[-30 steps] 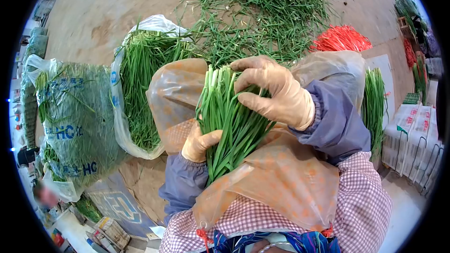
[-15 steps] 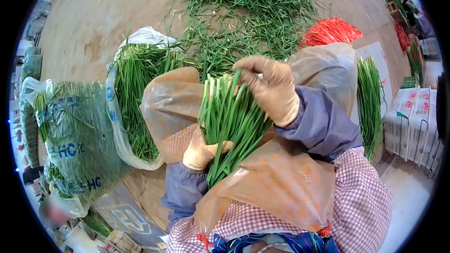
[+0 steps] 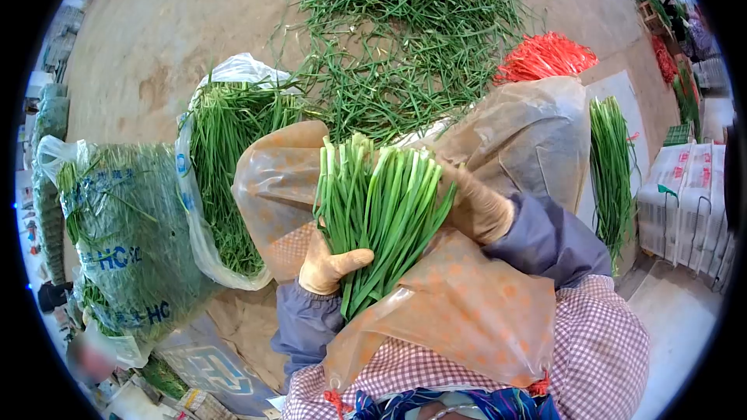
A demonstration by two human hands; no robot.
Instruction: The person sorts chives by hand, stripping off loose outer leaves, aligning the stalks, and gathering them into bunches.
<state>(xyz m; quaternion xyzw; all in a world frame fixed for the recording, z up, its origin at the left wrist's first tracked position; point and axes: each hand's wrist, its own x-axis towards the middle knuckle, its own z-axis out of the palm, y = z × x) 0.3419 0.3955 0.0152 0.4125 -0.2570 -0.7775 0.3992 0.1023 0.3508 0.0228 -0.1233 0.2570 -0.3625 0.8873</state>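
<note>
A bunch of long green stalks (image 3: 381,210) with pale cut ends pointing away from me is held over my lap. My left hand (image 3: 331,264), in a tan glove, is wrapped round its left side with the thumb lying across the front. My right hand (image 3: 478,202), also gloved, is against the bunch's upper right side. Its fingers are mostly hidden behind the stalks. A translucent orange-patterned plastic apron (image 3: 459,303) covers my lap below the bunch.
Loose stalks (image 3: 405,39) lie spread on the floor ahead, beside a pile of red ties (image 3: 548,57). An open bag of stalks (image 3: 226,179) and a full plastic bag (image 3: 128,233) stand left. Another bundle (image 3: 612,171) and white crates (image 3: 685,202) are right.
My right hand has moved from above the cut ends down to the bunch's right side, partly behind it. The bunch is spread wider. The view has shifted slightly.
</note>
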